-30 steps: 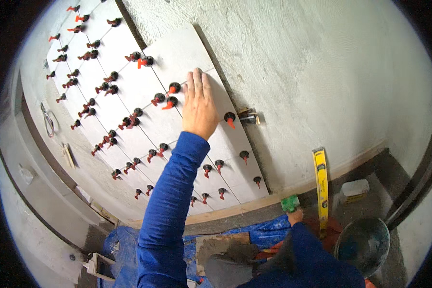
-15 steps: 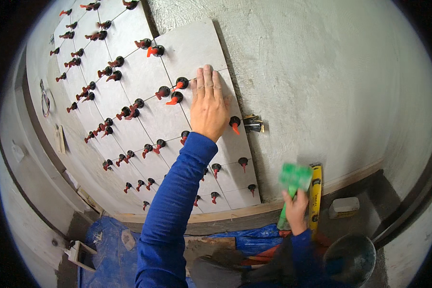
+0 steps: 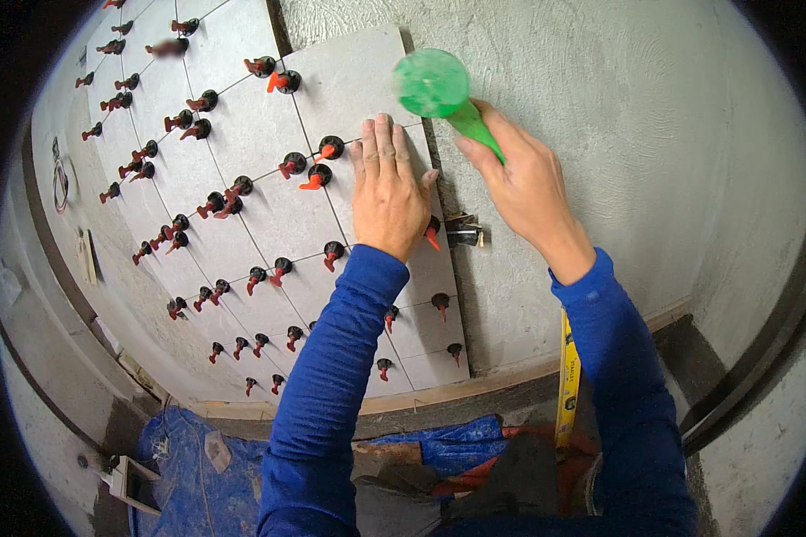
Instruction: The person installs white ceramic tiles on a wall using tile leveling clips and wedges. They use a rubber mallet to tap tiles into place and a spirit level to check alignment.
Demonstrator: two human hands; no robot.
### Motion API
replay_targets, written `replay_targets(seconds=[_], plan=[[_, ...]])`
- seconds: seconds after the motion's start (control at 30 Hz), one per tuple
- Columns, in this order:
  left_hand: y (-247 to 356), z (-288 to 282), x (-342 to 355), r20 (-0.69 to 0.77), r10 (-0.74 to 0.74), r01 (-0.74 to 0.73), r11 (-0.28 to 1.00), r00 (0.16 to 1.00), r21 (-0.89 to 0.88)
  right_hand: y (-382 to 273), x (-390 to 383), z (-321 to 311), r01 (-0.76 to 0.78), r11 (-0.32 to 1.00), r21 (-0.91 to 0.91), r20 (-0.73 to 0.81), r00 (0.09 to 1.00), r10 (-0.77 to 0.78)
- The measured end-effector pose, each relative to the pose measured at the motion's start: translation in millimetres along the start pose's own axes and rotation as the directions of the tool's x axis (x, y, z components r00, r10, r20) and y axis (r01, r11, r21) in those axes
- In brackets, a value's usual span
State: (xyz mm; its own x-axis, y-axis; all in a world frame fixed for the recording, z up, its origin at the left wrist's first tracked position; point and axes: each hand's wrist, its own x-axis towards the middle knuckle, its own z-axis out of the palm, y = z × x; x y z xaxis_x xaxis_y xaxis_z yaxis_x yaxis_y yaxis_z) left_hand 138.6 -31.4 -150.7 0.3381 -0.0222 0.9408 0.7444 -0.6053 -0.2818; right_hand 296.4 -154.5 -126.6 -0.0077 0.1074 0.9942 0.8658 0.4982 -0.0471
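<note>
My left hand [image 3: 390, 192] lies flat on the light grey wall tiles [image 3: 345, 76], fingers straight and together, across the joint below the top right tile. Just left of its fingertips, tile levelling clips [image 3: 315, 176] with black bases and orange-red grips stand out from the joints. My right hand [image 3: 533, 183] is closed round the handle of a green mallet [image 3: 432, 85]. The mallet's round head is raised at the right edge of the top right tile; whether it touches the tile I cannot tell.
Bare rough plaster [image 3: 618, 161] fills the wall to the right. From it, beside the tile edge, sticks a black cable end [image 3: 464, 234]. A yellow spirit level [image 3: 568, 385] stands below, behind my right forearm. Blue tarpaulin [image 3: 188, 474] covers the floor at lower left.
My right hand has lifted the mallet from low beside the spirit level up to the top right tile. My left hand stays flat on the tiles. The view has shifted slightly.
</note>
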Motion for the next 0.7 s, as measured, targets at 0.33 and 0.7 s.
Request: replay_targets(seconds=[0.33, 0.7], plan=[[1, 2, 1, -0.002, -0.020, 0.020, 0.999, 1.000, -0.028, 17, 18, 28, -0.055, 0.997, -0.062, 0.068, 0.996, 0.059], [-8, 4, -3, 0.042, 0.017, -0.017, 1.000, 0.999, 0.003, 11, -37, 7, -0.200, 0.959, 0.202, -0.064, 0.974, 0.217]])
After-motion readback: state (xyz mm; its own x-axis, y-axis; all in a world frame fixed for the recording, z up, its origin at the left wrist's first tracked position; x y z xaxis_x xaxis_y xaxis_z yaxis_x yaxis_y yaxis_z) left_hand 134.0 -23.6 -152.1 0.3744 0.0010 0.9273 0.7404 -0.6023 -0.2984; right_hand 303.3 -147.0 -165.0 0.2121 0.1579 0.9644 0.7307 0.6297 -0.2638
